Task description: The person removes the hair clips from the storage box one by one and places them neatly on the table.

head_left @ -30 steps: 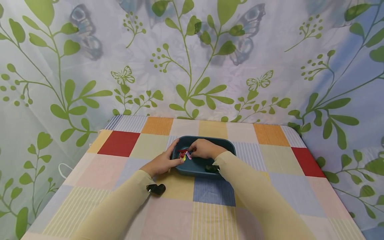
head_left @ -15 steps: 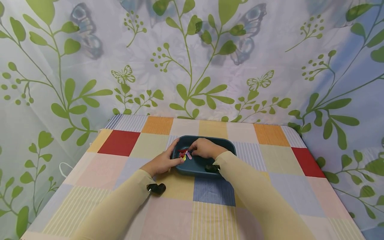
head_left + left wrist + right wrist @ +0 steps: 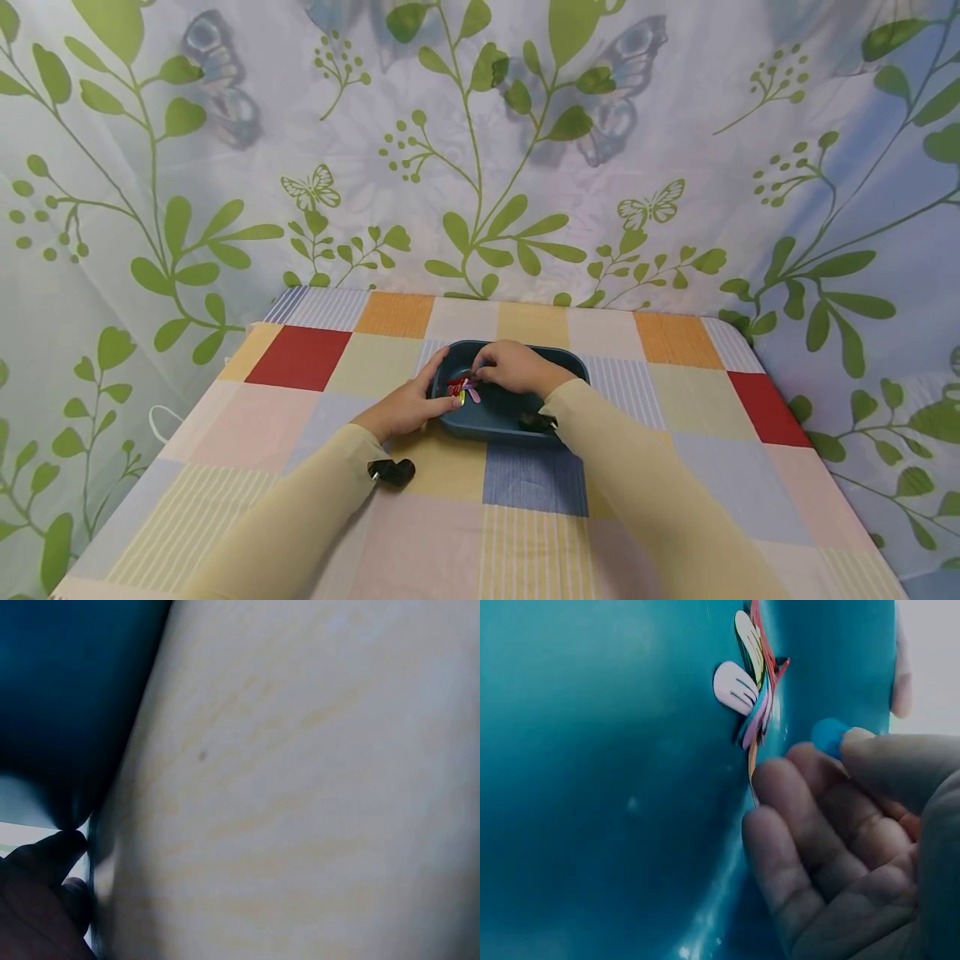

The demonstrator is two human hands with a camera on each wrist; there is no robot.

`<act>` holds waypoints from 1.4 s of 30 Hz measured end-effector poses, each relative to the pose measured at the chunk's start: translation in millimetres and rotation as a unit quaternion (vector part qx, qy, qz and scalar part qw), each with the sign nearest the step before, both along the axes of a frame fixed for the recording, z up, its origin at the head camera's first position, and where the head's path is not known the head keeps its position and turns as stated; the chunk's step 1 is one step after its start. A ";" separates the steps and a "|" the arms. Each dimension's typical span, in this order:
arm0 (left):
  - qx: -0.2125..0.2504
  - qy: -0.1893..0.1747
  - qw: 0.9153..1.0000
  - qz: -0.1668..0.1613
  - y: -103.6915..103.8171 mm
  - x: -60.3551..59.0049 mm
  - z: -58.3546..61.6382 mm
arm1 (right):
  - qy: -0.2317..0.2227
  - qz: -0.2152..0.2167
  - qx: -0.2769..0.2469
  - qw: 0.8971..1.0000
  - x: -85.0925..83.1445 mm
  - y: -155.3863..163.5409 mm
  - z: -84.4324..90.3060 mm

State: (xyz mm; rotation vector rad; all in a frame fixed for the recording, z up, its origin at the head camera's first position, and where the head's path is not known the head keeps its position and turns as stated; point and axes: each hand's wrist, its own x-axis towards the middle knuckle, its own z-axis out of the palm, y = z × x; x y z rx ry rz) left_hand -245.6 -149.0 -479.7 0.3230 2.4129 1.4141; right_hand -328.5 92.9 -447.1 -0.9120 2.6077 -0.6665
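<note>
**Hair clips bunched in blue tray, both hands at them**

Hair clips [image 3: 461,387]: small bundle of flat, coloured snap clips (red, pink, yellow, white, blue seen) lying inside the blue tray [image 3: 564,364], at its left end, close to the left wall. In the right wrist view [image 3: 751,682] the clips sit stacked and fanned, edges overlapping, on the tray floor right at the foot of the wall. Long axes run roughly parallel within the stack, w/ rounded ends splayed out at one side; in the head view the bundle's long axis runs approx. left-right across the tray, slightly tilted. Exact count can't be told.

Right hand [image 3: 516,369]: reaches in from the right over the tray, palm down, wrist above the tray's middle. Fingers curled; thumb and forefinger pinch a small blue clip [image 3: 829,736] just beside the bundle. Other fingers bent loosely below it, near the stack's end.

Left hand [image 3: 411,403]: lies on the tablecloth [image 3: 300,358] at the tray's left rim, fingers fairly straight, tips over the rim and touching the clip bundle. No clear grasp seen; left wrist view is blocked by the sleeve [image 3: 315,780], shows only a dark bit of tray and a fingertip.

Tray sits mid-table on the checked cloth. Both forearms in pale beige sleeves, w/ a black wrist camera [image 3: 391,472] under the left one. Leaf-and-butterfly curtain [image 3: 480,142] behind.
</note>
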 end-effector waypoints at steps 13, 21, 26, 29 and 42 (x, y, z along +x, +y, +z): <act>-0.002 0.002 1.000 -0.002 -0.5 -2.0 -3.6 | -0.047 -0.043 -0.095 0.993 10.4 28.1 24.1; -0.011 0.005 1.000 -0.005 -1.2 -2.9 -4.4 | -0.017 -0.065 -0.092 0.993 14.4 49.1 36.2; -0.017 0.008 1.000 -0.010 -1.3 -1.7 -2.7 | -0.031 -0.092 -0.119 0.988 18.4 65.1 41.5; -0.021 0.011 1.000 -0.010 -1.1 -1.2 -2.1 | -0.012 -0.106 -0.118 0.987 21.3 74.7 44.7; -0.033 0.006 0.999 -0.012 -0.7 -1.3 -2.1 | -0.011 -0.166 -0.166 0.972 24.1 117.6 49.1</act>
